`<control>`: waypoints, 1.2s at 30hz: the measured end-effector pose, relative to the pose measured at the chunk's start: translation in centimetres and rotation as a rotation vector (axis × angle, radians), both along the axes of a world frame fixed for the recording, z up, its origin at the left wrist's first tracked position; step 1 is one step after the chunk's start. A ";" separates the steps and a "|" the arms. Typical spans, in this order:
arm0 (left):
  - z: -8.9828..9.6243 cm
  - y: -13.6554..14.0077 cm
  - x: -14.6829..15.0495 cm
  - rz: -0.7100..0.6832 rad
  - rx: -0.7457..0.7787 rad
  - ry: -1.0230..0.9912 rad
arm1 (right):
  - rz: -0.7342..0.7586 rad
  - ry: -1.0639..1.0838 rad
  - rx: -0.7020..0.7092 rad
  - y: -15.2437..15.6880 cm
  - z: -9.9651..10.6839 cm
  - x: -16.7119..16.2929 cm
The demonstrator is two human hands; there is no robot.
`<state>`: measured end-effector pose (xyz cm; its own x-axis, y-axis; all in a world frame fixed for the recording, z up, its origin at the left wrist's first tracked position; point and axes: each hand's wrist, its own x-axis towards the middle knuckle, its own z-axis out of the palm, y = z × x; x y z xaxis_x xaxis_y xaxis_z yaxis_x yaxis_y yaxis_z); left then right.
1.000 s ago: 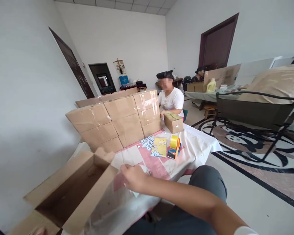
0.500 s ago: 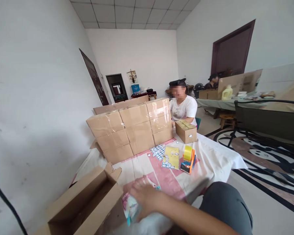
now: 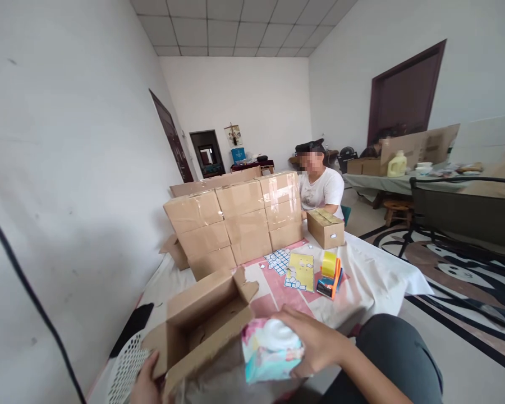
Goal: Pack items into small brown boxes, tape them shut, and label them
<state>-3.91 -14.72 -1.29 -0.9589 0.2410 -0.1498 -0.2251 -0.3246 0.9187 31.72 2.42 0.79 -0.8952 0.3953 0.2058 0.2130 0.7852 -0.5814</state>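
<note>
My right hand [image 3: 316, 343] is closed around a soft pack of wet wipes [image 3: 271, 353], pink, white and turquoise with a white lid on top. It holds the pack close to the right side of an open cardboard box [image 3: 208, 359]. Nothing shows in the visible part of the box's inside. My left hand [image 3: 146, 384] grips the box's near left corner, its thumb over the edge; the other fingers are mostly hidden.
A wall of taped cardboard boxes [image 3: 235, 224] stands behind. To the right lie label sheets [image 3: 302, 269], a tape dispenser [image 3: 330, 275] and a closed box [image 3: 326, 229]. A white perforated basket [image 3: 126, 365] sits at left. A co-worker [image 3: 322, 188] sits across the table.
The pack of wet wipes has moved right with my right hand. The open box appears further right and up, and my left hand has come into view on its corner.
</note>
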 end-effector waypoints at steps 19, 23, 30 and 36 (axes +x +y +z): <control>0.0 7.2 8.8 -0.497 -0.046 -0.308 | 0.059 -0.151 0.502 5.0 11.1 -5.8; -0.8 7.6 8.3 -0.454 -0.034 -0.255 | 0.164 -0.315 0.486 6.3 8.3 -8.8; -1.8 7.9 8.0 -0.424 -0.059 -0.191 | 0.216 -0.454 0.626 7.0 6.2 -9.6; -2.3 8.0 7.9 -0.388 -0.093 -0.162 | 0.260 -0.512 0.540 7.9 5.3 -10.0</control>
